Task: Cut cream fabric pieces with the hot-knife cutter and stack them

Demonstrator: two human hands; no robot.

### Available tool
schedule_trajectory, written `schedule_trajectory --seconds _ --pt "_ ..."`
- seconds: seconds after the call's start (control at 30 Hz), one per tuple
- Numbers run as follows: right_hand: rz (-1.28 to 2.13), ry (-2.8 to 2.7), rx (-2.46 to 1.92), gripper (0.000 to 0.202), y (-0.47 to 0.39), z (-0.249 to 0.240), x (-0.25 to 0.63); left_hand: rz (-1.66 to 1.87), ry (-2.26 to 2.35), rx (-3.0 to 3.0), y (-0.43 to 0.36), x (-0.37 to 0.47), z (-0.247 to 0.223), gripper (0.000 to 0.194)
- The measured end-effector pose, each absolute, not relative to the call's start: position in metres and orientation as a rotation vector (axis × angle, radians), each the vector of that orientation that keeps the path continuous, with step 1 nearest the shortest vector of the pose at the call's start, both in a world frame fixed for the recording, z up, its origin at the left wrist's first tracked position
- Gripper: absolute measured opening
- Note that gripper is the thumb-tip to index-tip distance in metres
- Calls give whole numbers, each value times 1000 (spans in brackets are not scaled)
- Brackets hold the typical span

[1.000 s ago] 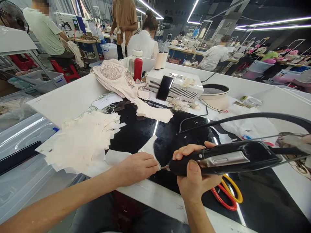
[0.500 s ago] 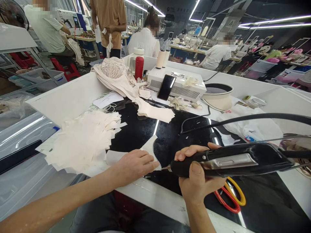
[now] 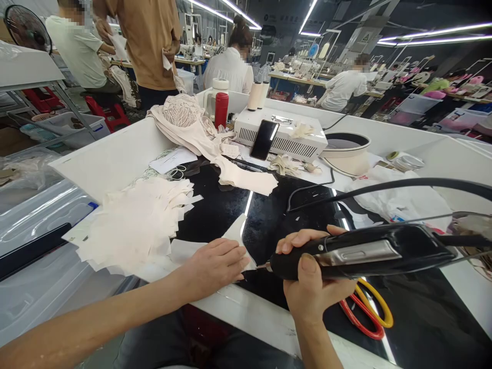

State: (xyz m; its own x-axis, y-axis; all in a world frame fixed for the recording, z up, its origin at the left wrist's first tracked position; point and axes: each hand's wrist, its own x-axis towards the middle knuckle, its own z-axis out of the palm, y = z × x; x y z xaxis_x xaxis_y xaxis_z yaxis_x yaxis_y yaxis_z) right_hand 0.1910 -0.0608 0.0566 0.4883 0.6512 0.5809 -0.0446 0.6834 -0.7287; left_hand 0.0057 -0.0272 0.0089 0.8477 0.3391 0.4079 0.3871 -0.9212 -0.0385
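Left hand [image 3: 217, 264]: palm down, fingers together and slightly bent, fingertips resting on the white fabric piece [image 3: 235, 230]. Whether the hand also pinches the piece cannot be told (the thumb is hidden).

Right hand [image 3: 311, 279]: closed around the front grip of the black handheld tool [image 3: 411, 251], thumb on the near side, fingers over the far side. The tool lies roughly level; its thin metal tip points left, at the right corner of the white fabric piece, beside the left fingertips. Contact between tip and fabric is too small to confirm.

The white fabric piece lies at the near edge of the black glossy board [image 3: 415, 312], toward its left corner. The board sits on the white table [image 3: 253, 318]. A pile of cream fabric pieces [image 3: 134, 223] overlaps the board's left edge. A red loop handle [image 3: 378, 335] and a yellow loop handle [image 3: 390, 319] lie beyond the right wrist, near the board's near edge. At the far edge are the stacked beige fabric [image 3: 248, 179] and, behind it, a smartphone [image 3: 265, 139] leaning against a white vented box [image 3: 284, 136].
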Motion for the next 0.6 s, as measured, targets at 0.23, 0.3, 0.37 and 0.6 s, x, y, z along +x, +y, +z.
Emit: schedule_trajectory --seconds 0.23,0.3,0.37,0.6 --pt "485 -985 -705 44 -61 57 190 -554 -514 -2922 -26 5 3 30" --pt "480 -992 -699 43 -61 57 191 -528 -536 -2935 -27 4 2 32" --pt "478 -997 -702 43 -61 56 191 -508 -556 -2953 -27 3 3 35" --pt "477 -976 -730 43 -63 56 188 -532 -584 -3021 -28 4 6 36"
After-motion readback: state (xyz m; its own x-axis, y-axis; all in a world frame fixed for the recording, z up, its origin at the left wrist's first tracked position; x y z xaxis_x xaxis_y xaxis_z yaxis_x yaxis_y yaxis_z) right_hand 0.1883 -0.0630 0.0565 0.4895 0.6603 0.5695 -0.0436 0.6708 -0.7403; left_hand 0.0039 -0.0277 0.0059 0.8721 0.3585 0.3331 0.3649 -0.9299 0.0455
